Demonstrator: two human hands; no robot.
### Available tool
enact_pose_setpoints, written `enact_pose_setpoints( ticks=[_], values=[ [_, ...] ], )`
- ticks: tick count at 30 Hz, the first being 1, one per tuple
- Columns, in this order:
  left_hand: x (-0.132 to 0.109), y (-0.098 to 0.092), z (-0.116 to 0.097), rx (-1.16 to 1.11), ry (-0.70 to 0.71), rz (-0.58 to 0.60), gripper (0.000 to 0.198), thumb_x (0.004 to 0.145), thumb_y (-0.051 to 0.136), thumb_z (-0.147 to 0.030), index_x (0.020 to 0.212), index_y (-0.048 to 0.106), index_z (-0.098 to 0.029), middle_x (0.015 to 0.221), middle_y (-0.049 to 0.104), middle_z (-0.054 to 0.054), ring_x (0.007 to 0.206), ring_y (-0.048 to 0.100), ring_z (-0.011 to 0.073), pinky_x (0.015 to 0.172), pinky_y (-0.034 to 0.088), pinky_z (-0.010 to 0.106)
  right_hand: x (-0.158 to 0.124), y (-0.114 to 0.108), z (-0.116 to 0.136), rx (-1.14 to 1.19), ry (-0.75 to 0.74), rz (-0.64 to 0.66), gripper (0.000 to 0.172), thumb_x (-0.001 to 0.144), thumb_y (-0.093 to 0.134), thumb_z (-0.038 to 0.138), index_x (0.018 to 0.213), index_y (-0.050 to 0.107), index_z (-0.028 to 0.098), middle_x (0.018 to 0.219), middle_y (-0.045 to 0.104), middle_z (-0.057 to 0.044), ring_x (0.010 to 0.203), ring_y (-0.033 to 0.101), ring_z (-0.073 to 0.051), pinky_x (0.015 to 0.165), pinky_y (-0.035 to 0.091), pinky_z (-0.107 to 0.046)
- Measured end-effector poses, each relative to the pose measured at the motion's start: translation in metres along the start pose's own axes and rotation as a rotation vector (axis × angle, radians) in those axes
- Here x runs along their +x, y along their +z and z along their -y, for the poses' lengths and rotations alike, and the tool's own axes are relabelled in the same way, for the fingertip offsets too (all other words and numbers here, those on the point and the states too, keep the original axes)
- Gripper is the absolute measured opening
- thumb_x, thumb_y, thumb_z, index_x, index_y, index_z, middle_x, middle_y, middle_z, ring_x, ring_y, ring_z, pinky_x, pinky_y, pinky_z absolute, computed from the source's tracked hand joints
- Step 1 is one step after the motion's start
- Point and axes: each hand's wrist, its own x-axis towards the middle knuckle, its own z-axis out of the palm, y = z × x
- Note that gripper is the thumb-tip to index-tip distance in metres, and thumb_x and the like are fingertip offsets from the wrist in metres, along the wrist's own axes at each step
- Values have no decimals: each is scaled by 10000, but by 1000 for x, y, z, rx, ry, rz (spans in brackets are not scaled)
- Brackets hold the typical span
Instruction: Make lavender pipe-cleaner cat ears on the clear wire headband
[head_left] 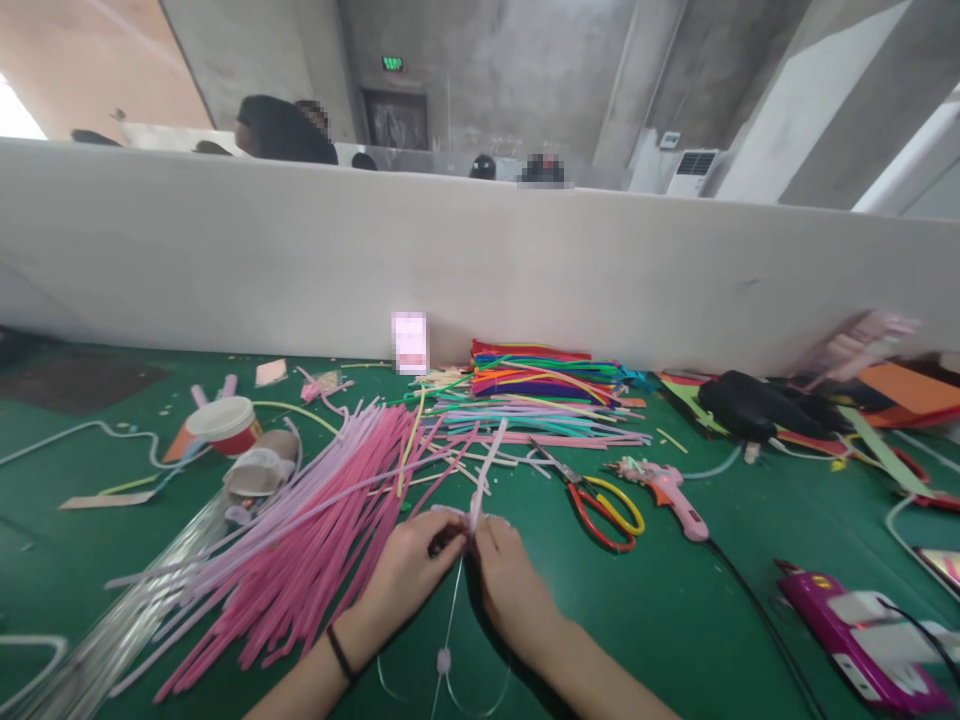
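At the middle of the table, my left hand (416, 550) and my right hand (511, 575) meet, fingers pinched together on a pale pink pipe cleaner (491, 462). Its fuzzy length rises from between the fingertips, away from me; its lower part is hidden by the fingers. A shorter lilac piece (448, 511) shows by my left fingers. Just left of my left hand lies a big fan of deep pink pipe cleaners (322, 530), mixed with lilac ones (225, 545). Below the hands hangs a thin white cord with a small pale slider (444, 661).
Scissors (600, 510) and a pink glue gun (667, 490) lie to the right, with a purple power strip (862, 640) nearer. Multicoloured pipe cleaners (547, 375) are stacked by the white partition (480, 260). A paper cup (225, 424) and clear wrapping (142, 610) are left.
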Motion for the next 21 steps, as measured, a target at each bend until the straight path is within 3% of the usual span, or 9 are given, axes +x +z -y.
enact_pose_setpoints(
  ticks=[3, 10, 16, 21],
  values=[
    [-1, 0, 1, -7, 29, 13, 146, 862, 544, -199, 959, 650, -225, 943, 706, 10, 823, 658, 153, 752, 516, 251, -1, 3, 2, -8, 20, -12, 633, 765, 357, -40, 1380, 376, 111, 1132, 571, -165, 1016, 525, -282, 896, 465, -509],
    [-3, -1, 2, 36, 126, -37, 168, 862, 572, -203, 983, 683, -237, 999, 717, 11, 935, 656, 156, 870, 500, 277, 6, -7, -8, 243, 51, -25, 354, 904, 395, 94, 1215, 533, 192, 1057, 642, -105, 979, 585, -236, 865, 500, -399],
    [-4, 1, 5, 145, 149, -27, 180, 877, 570, -292, 994, 688, -222, 974, 723, 36, 912, 661, 192, 816, 519, 312, 4, -11, -4, 334, 182, -53, 615, 912, 451, 172, 1464, 180, 199, 953, 685, -71, 834, 647, -229, 757, 538, -379],
    [-2, 3, 8, 170, 164, -40, 139, 854, 595, -242, 936, 701, -202, 950, 732, 37, 898, 671, 195, 818, 519, 306, 2, -12, -2, 167, 4, -57, 501, 947, 370, 162, 1438, 306, 233, 1109, 646, -106, 912, 622, -231, 816, 517, -386]
  ],
)
